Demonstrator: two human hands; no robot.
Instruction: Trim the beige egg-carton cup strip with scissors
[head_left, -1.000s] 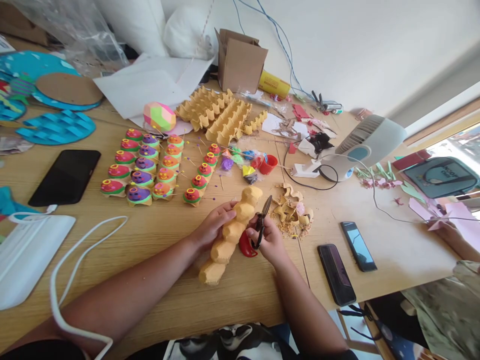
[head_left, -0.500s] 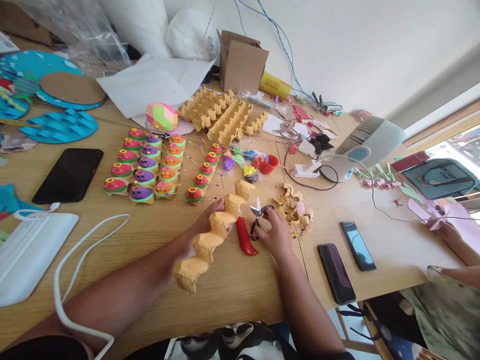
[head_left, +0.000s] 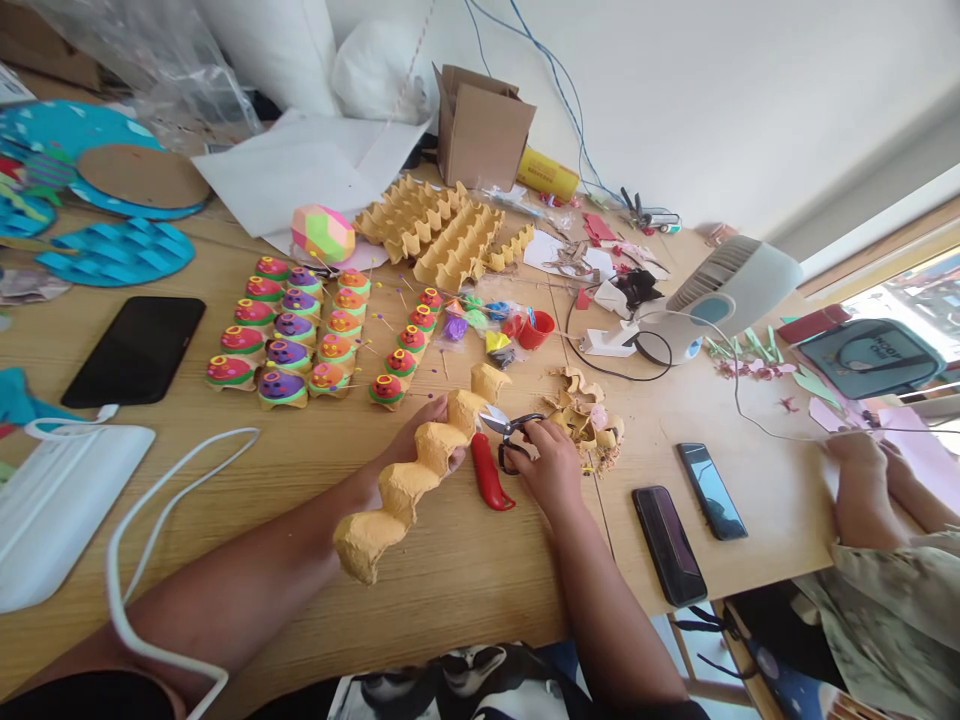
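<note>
**Scissors at the top end of the egg-carton strip**

The left hand [head_left: 427, 435] holds a long strip of yellow egg carton [head_left: 416, 470]. Its grip is pressed around the strip near the upper part, with the fingers curled over one of the bumps. The strip is lifted a little off the wooden surface [head_left: 465, 570]. Its long line runs slanted: the low end points toward the person's body, and the high end points away, up toward the painted cups [head_left: 300, 335].

The right hand [head_left: 551, 465] holds small scissors [head_left: 510, 428]. Its grip is closed through the black handles, and the blades are spread open. The blade tips point left, at the top end of the strip, just beside the left hand's fingers. So the strip lies to the left of the scissors, and the blades meet it almost across its long line, not along it.

A red-handled knife [head_left: 489, 475] lies on the surface between the two hands, under the scissors. A heap of carton scraps [head_left: 585, 420] sits just right of the right hand. Two phones [head_left: 690, 515] lie further right, well apart from the cutting. Another person's hand [head_left: 859, 480] rests at the far right edge of the surface.
</note>
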